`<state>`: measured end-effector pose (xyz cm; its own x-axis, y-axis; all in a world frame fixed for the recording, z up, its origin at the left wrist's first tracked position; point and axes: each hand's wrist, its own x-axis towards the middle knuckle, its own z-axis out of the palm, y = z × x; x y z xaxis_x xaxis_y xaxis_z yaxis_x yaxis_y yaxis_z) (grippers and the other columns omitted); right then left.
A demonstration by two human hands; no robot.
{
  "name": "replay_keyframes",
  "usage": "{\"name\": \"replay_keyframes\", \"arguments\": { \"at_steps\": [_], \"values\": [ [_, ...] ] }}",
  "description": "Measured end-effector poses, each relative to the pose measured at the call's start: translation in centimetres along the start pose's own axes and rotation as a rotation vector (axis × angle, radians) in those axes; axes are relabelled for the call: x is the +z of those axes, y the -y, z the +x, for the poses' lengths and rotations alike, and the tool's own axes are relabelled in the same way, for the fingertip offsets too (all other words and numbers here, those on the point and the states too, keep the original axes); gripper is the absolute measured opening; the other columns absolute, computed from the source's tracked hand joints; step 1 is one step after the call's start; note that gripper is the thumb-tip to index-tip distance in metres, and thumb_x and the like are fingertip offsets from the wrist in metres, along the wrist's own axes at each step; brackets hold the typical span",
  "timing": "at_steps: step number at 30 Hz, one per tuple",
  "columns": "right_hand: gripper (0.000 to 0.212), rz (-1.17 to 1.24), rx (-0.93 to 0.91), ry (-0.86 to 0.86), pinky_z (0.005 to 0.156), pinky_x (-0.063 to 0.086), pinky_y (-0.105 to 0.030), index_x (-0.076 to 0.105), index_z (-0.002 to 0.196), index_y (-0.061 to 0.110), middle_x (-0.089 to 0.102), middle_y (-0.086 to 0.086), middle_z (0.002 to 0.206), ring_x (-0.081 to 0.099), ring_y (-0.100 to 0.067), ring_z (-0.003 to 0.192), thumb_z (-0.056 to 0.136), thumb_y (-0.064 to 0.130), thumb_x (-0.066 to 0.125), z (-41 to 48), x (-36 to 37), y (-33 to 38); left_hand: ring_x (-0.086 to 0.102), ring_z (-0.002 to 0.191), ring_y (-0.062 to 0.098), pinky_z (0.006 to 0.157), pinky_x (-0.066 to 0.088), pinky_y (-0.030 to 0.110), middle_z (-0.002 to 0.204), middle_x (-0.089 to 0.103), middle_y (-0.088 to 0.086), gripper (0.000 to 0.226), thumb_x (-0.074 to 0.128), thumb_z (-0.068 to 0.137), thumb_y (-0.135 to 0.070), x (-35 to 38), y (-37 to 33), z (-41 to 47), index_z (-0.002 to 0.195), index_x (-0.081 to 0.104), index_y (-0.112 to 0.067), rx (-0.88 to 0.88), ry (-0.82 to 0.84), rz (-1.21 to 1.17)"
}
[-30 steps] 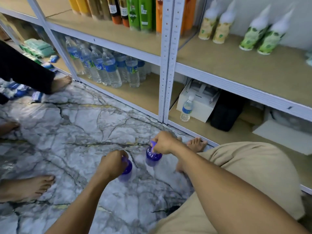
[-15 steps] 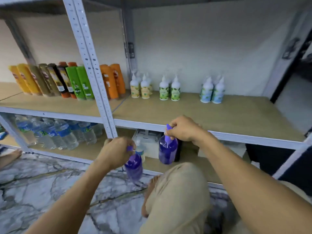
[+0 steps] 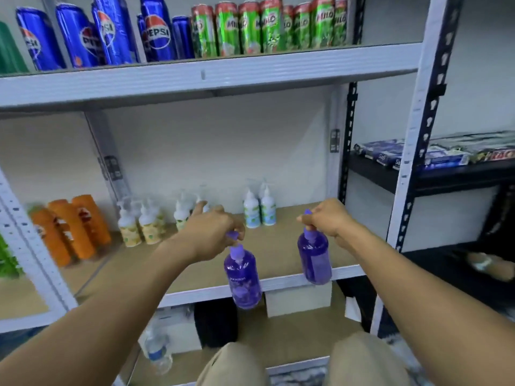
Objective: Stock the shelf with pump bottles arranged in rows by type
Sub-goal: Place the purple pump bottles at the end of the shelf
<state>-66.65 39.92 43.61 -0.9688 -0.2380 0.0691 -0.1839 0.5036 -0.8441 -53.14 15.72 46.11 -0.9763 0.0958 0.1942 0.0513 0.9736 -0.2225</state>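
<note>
Left hand (image 3: 211, 232), fingers curled, pinches the pump head of a purple pump bottle (image 3: 242, 280), which hangs upright in front of the shelf's white front rim (image 3: 195, 295), its base below rim level. Right hand (image 3: 331, 221), likewise curled, grips the pump of a second purple bottle (image 3: 315, 257), held slightly higher and to the right, its base overlapping the same rim. Both bottles are off the shelf board (image 3: 284, 243); the two are well apart.

Below the arms, the person's knees in beige trousers (image 3: 231, 366) show at the bottom edge. On the lower shelf stand a clear water bottle (image 3: 157, 352), a black container (image 3: 216, 324) and a white box (image 3: 298, 298).

At the back of the middle shelf, white pump bottles stand in groups: yellow-labelled (image 3: 139, 224) at left, green-labelled (image 3: 181, 217) partly hidden by the left hand, blue-labelled (image 3: 259, 211) between the two hands. Orange bottles (image 3: 72, 227), blurred, stand in the bay to the left.

On the upper shelf, blue Pepsi cans (image 3: 111, 32) stand beside green Milo cans (image 3: 264, 26). To the right, a black shelf (image 3: 451, 176) carries flat boxes (image 3: 434, 158).
</note>
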Motion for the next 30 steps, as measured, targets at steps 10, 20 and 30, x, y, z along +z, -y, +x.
{"name": "replay_keyframes", "arguments": {
  "at_steps": [10, 20, 30],
  "values": [
    [0.006, 0.363, 0.166, -0.159, 0.067, 0.056, -0.026, 0.067, 0.083, -0.001, 0.070, -0.006, 0.059, 0.069, -0.014, 0.059, 0.083, -0.001, 0.073, 8.2, -4.3, -3.3, 0.048, 0.112, 0.012, 0.121, 0.010, 0.053, 0.103, 0.063, -0.014, 0.014, 0.060, 0.096, -0.028, -0.1, -3.3, 11.7, 0.108, 0.063, -0.036, 0.304, -0.103, 0.134],
    [0.009, 0.477, 0.237, -0.201, 0.078, 0.061, -0.039, 0.064, 0.082, -0.002, 0.070, -0.013, 0.063, 0.070, -0.020, 0.058, 0.088, -0.008, 0.063, 17.7, -4.1, -3.9, 0.048, 0.097, 0.011, 0.120, 0.014, 0.053, 0.085, 0.060, -0.015, 0.028, 0.066, 0.081, -0.011, 2.1, -2.9, 20.5, 0.093, 0.062, -0.036, 0.444, -0.236, 0.147],
    [0.024, 0.485, 0.317, -0.172, 0.067, 0.057, -0.017, 0.063, 0.116, -0.006, 0.075, -0.007, 0.078, 0.072, -0.016, 0.081, 0.095, 0.005, 0.062, 28.6, -2.0, -3.5, 0.048, 0.101, 0.013, 0.121, 0.003, 0.049, 0.090, 0.063, -0.013, 0.022, 0.058, 0.089, -0.013, 5.2, -1.4, 26.9, 0.093, 0.064, -0.033, 0.459, -0.218, 0.130]
  ]
}}
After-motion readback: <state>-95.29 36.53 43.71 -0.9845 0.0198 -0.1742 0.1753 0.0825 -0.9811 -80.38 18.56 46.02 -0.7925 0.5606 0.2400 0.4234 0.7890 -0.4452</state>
